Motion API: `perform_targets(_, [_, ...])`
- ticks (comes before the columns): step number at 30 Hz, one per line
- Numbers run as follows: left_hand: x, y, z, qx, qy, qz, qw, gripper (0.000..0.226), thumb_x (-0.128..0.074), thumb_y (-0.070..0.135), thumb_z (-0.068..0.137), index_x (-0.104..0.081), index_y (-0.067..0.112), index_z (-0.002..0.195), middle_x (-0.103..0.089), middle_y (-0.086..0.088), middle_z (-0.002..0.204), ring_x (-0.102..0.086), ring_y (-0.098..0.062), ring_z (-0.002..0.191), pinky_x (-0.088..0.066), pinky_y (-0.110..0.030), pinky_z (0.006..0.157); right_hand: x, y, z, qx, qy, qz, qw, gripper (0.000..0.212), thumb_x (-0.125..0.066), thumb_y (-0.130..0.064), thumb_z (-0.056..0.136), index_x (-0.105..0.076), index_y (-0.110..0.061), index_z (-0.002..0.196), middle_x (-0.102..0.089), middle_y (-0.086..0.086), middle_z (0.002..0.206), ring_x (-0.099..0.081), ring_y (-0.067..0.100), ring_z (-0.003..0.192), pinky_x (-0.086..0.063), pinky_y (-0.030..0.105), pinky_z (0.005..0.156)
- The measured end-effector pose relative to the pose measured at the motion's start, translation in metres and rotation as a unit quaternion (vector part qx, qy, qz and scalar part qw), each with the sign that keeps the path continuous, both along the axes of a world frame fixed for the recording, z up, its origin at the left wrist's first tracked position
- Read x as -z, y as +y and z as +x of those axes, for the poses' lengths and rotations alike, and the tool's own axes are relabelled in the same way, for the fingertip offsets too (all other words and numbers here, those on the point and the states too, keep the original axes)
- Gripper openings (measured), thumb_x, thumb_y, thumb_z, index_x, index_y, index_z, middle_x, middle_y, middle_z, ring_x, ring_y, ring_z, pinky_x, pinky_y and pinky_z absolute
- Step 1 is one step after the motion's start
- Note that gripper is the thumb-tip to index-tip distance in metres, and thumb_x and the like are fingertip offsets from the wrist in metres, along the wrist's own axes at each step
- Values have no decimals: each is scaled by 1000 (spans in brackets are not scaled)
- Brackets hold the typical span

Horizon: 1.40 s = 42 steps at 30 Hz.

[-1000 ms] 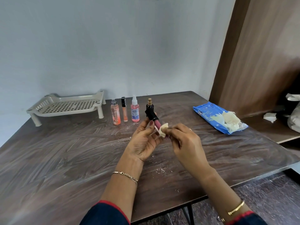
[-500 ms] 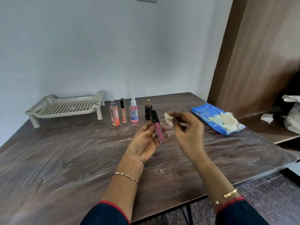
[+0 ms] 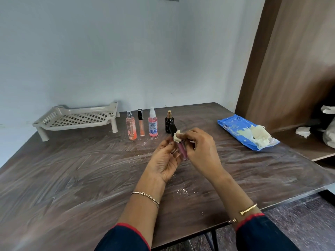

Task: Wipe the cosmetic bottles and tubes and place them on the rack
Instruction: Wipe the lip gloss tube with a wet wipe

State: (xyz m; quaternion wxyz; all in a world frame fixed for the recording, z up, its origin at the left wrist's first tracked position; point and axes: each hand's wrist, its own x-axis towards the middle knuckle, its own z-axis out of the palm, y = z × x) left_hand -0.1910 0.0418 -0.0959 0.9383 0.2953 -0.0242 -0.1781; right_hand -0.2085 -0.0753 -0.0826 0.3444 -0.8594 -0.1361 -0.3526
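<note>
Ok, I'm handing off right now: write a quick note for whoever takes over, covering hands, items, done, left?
Left hand: holds the pink tube, tilted, black cap up.
Right hand: pinches a wipe against the tube just below the cap.
Standing in a row on the table beside the rack: peach spray bottle, slim peach tube, pink spray bottle, black bottle.
Done: nothing is on the rack; whether those four are wiped cannot be told.
Left: finish the pink tube, rack it, then handle the other four. More wipes lie on the blue pack at the right.
</note>
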Motion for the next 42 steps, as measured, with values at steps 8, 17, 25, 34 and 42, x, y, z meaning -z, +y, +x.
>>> perform_targets(8, [-2,3,-1,4,6,6,1000,20,-44,1,96,-55,-6,111,-69,-19,96,-72,-23,76,-59,-33,60,6,-14,-16,-30,38,14,999,24,-66,6,80,-75,-11,93,-63,-4,83,-62,10,79,-53,27,70])
perform_targets(17, [-6,9,1,-29,17,36,999,18,-42,-1,96,-60,-2,99,-69,-18,99,-71,-29,84,-59,-43,67,5,-12,-34,-58,98,3,993,21,-70,2,80,-75,-15,90,-66,-4,88,-65,9,84,-55,34,77])
perform_targets(25, [-24,51,7,-93,8,74,993,19,-45,-4,94,-56,0,109,-69,-21,100,-71,-26,80,-57,-47,72,-13,6,-34,-172,234,-13,957,48,-60,10,80,-70,-38,77,-71,-12,88,-67,1,83,-53,19,76])
perform_targets(34, [-67,139,44,-226,-25,190,955,12,-57,3,91,-60,7,103,-64,-13,91,-62,-25,82,-50,-50,86,-31,68,9,-273,292,120,909,29,-57,11,86,-75,-10,94,-74,-1,85,-65,4,77,-54,23,74])
perform_targets(42, [-100,204,120,-340,-62,360,867,22,-64,6,89,-57,14,108,-68,-9,109,-62,-24,96,-44,-42,88,-39,128,91,-233,261,121,929,27,-60,3,86,-74,-20,87,-74,-2,90,-70,17,88,-58,32,81])
